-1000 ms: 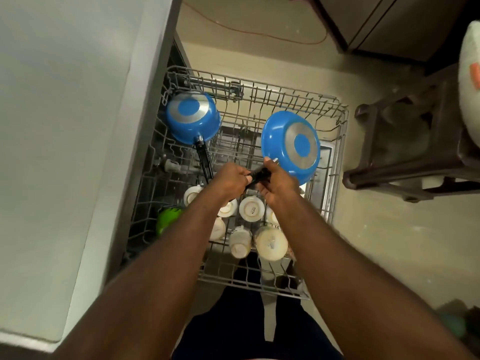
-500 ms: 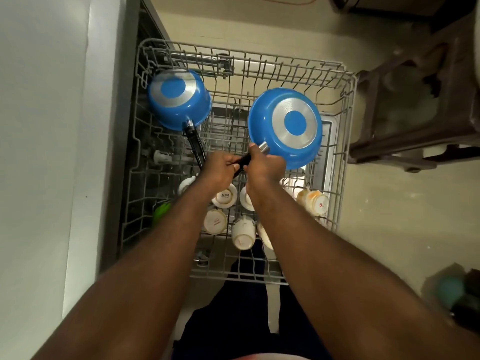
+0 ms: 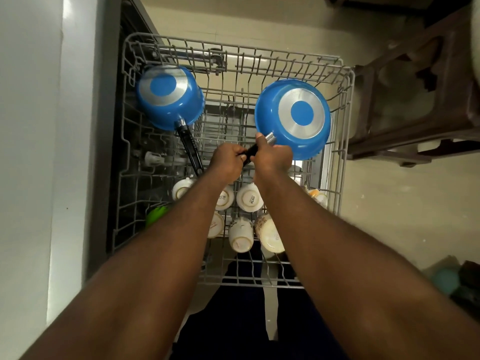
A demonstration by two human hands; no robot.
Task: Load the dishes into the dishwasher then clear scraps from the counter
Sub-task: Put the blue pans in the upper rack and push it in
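Observation:
A grey wire dishwasher rack (image 3: pixel 346 162) is pulled out below me. A blue saucepan (image 3: pixel 170 96) lies upside down at its far left, black handle pointing toward me. A second blue pan (image 3: pixel 293 118) is upside down over the rack's far right. My left hand (image 3: pixel 227 163) and my right hand (image 3: pixel 271 158) both grip this pan's black handle, side by side. Several white cups (image 3: pixel 249 200) sit upside down in the rack's near part, partly hidden by my forearms. A green item (image 3: pixel 155 214) shows at the near left.
A pale counter (image 3: pixel 28 152) runs along the left, beside the dark dishwasher opening. A brown wooden stool (image 3: pixel 415 100) stands on the floor close to the rack's right side. Dark and teal objects (image 3: pixel 452 279) lie on the floor at the lower right.
The pan in my hands has turned flatter, base facing up, and shifted toward the rack's right side. My view has moved closer over the rack. Both hands keep hold of the handle.

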